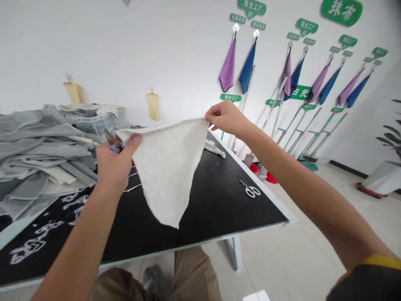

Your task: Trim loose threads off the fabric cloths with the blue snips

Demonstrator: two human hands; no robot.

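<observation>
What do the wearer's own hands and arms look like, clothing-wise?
Left hand and right hand: both ungloved, no rings or watch visible. Forearms bare. Right arm ends in a dark sleeve with a yellow band. Left sleeve out of view.

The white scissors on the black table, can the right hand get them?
Probably yes: nothing seems to cover the scissors, though the right hand would first need to let go of the white cloth it pinches.
</observation>
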